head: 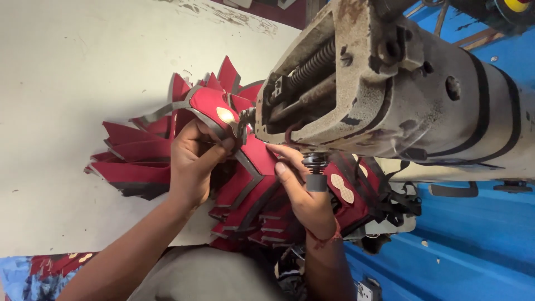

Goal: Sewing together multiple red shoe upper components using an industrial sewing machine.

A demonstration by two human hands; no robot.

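My left hand (192, 161) grips a red fabric piece with grey trim and a pale oval patch (214, 108), holding it up against the head of a worn grey sewing machine (390, 89). The fingers of my right hand (298, 187) press on the lower red part of the same piece (257, 159), just under the machine's needle area. The needle itself is hidden behind the machine head.
A fanned pile of similar red and grey pieces (136, 159) lies on the white table (67, 83) to the left and below my hands. More stitched pieces with oval patches (348, 192) hang at the right. Blue surfaces (462, 245) lie beyond the machine.
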